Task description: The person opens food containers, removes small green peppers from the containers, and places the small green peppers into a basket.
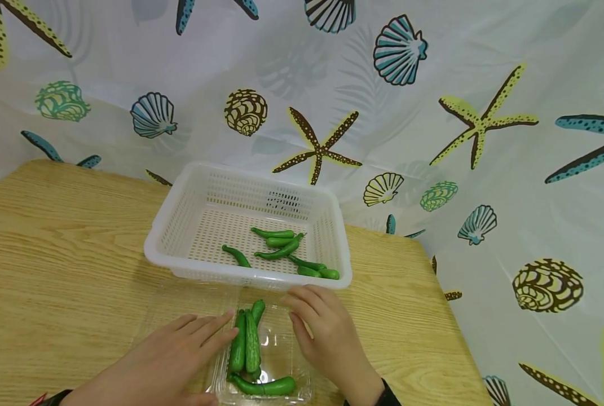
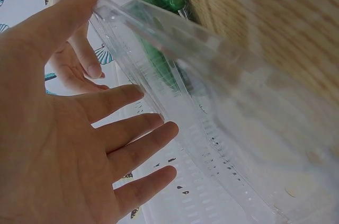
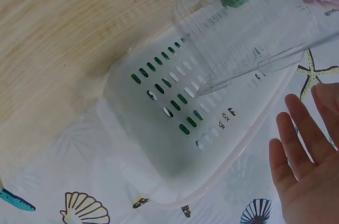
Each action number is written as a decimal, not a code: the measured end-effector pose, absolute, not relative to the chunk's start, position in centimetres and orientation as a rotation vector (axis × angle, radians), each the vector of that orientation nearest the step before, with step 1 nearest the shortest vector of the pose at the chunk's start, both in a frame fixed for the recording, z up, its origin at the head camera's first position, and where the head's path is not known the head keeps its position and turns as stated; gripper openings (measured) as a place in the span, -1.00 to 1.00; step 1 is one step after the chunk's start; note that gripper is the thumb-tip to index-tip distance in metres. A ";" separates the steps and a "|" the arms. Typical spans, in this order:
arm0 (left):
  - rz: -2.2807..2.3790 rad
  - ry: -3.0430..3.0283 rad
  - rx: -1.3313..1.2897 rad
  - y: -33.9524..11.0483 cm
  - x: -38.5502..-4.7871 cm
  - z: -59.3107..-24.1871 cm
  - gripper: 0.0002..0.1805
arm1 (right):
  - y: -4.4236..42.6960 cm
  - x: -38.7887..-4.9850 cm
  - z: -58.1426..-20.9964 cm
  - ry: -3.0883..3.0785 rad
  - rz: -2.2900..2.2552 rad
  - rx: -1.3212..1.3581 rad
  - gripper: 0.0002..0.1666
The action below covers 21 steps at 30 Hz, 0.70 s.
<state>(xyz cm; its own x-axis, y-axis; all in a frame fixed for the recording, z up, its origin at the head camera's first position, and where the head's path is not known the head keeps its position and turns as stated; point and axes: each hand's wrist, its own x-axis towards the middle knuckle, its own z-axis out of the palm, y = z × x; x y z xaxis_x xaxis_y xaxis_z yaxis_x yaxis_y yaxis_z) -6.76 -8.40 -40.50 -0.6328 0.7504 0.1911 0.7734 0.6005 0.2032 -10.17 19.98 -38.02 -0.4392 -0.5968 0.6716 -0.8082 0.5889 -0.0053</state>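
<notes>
A clear plastic clamshell box (image 1: 278, 344) lies on the table with its lid (image 1: 180, 296) folded out to the left. Several green peppers are in it: some lie lengthwise along the left side, among them a wrinkled pepper (image 1: 252, 344), and a curved pepper (image 1: 263, 387) lies across the near end. My left hand (image 1: 172, 352) reaches over the box's left edge, fingers extended and holding nothing; in the left wrist view its fingertips are at the clear plastic. Beside the box's right edge is my right hand (image 1: 327, 332), fingers loosely bent with nothing in them.
Just beyond the box stands a white perforated plastic basket (image 1: 253, 276) with several green peppers (image 1: 281, 248) in it. The wood-grain table (image 1: 68, 242) ends on the right. Behind hangs a white sheet (image 1: 195, 67) printed with shells and starfish.
</notes>
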 end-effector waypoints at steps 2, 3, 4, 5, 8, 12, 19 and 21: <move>-0.414 -2.740 -1.304 -8.4 -6.8 -40.5 0.00 | 19.9 -10.1 -38.1 -2.188 0.430 1.128 -0.73; -0.414 -2.742 -1.305 -8.4 -6.8 -40.5 0.00 | 19.9 -10.1 -38.1 -2.188 0.428 1.135 -0.72; -0.416 -2.746 -1.304 -8.4 -6.8 -40.5 0.00 | 19.9 -10.1 -38.1 -2.192 0.426 1.140 -0.71; -0.419 -2.749 -1.305 -8.4 -6.7 -40.5 0.00 | 19.9 -10.1 -38.1 -2.191 0.425 1.146 -0.71; -0.423 -2.754 -1.303 -8.4 -6.7 -40.5 0.00 | 19.8 -10.1 -38.1 -2.192 0.413 1.171 -0.70; -0.417 -2.755 -1.301 -8.4 -6.7 -40.4 0.00 | 19.7 -9.9 -38.1 -2.185 0.373 1.214 -0.71; -0.409 -2.761 -1.296 -8.4 -6.6 -40.3 0.00 | 19.4 -9.6 -38.2 -2.213 0.354 1.305 -0.68; -0.404 -2.753 -1.296 -8.4 -6.6 -40.3 -0.01 | 19.3 -9.5 -38.3 -2.227 0.359 1.323 -0.66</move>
<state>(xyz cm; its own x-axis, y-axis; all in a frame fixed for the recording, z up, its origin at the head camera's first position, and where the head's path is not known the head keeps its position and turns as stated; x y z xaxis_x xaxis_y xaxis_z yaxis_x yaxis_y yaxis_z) -6.57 -8.37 -40.30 -0.6413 0.7470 0.1754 0.7659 0.6093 0.2053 -9.47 19.29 -38.27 -0.3871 -0.7343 0.5576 -0.8724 0.4874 0.0362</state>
